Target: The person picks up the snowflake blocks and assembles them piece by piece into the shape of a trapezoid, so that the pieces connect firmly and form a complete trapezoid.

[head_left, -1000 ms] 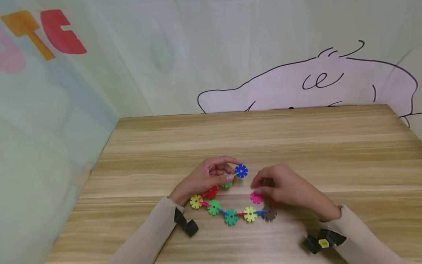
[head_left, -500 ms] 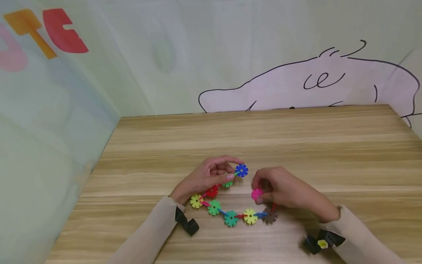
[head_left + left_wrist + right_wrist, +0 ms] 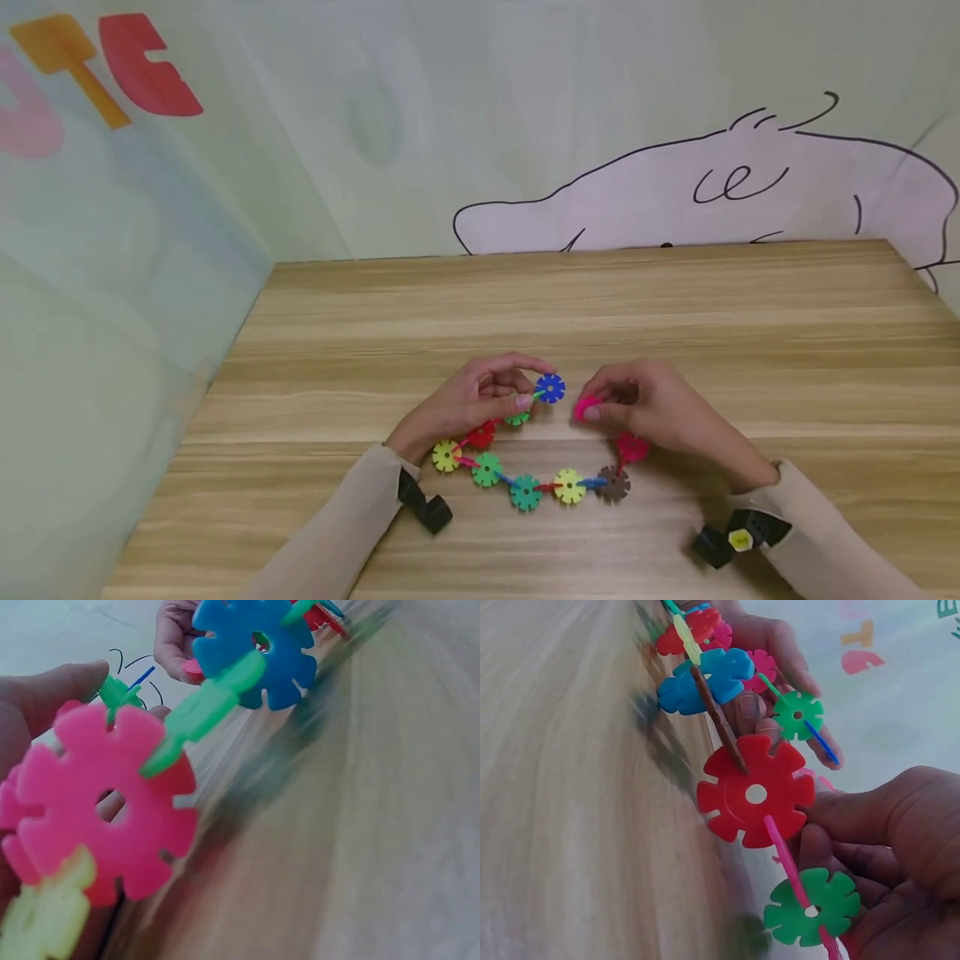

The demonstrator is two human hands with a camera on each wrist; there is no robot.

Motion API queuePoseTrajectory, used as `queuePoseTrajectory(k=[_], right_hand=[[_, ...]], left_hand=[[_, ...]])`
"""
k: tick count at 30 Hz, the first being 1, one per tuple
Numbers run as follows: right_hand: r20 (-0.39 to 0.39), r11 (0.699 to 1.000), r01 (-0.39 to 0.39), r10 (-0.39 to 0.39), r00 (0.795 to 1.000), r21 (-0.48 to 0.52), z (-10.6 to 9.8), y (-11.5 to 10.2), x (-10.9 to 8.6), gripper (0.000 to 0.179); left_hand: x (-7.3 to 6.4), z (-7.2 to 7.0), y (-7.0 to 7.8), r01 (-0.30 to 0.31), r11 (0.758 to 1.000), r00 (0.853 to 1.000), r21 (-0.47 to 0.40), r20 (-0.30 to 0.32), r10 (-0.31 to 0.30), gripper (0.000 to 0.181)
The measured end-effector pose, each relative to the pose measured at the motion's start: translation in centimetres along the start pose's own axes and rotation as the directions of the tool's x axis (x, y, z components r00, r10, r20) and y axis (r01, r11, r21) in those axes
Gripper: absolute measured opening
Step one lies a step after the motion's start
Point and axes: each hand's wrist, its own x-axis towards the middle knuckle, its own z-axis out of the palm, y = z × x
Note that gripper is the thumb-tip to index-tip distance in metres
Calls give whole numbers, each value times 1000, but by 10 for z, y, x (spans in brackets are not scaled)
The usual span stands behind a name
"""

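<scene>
Notched plastic discs are slotted together into a curved chain on the table. Near one end of it, my left hand (image 3: 472, 400) pinches the chain by a green disc (image 3: 517, 417), and a blue disc (image 3: 551, 388) stands out at its fingertips. My right hand (image 3: 652, 408) pinches a pink disc (image 3: 587, 407) between thumb and fingers, a short gap to the right of the blue one. Below that hand are a magenta disc (image 3: 632, 447) and a brown disc (image 3: 614, 483). In the right wrist view, a red disc (image 3: 727, 795) and a green disc (image 3: 832, 900) hang by the right hand.
Yellow disc (image 3: 569, 487), teal disc (image 3: 526, 493), green disc (image 3: 487, 470), another yellow disc (image 3: 447, 456) and red disc (image 3: 482, 434) make up the near side of the chain. Wood-grain table (image 3: 420, 308) meets a printed wall sheet (image 3: 315, 125) behind and at left.
My right hand has raised the pink disc and turned it edge-on, moving farther from the table's near side. The magenta disc below it has come into view. My left hand stays put.
</scene>
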Motion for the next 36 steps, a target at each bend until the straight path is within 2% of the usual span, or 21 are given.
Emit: queuePoseTrajectory(k=[5,11,15,21,30,36], right_hand=[[-89,1000,-5,5,996,6,-1,-1,-1,12],[-195,999,-16,24,980,45,3,-5,-1,12],[-241,997,36,-16,970,76,8,-4,2,11],[-282,991,118,-97,954,58,13,-2,4,15],[-333,988,155,-152,930,-17,14,-6,2,18],[-328,982,184,-187,926,-39,17,-6,3,20]], left_hand=[[0,0,1,5,1000,1000,18,19,-5,42],[-1,0,1,17,1000,999,26,33,-18,41],[0,0,0,11,1000,999,15,45,-11,41],[1,-1,-2,-12,1000,998,-1,59,12,41],[1,-1,-2,1,1000,998,-11,55,0,44],[2,0,-3,-6,1000,998,-25,56,8,44]])
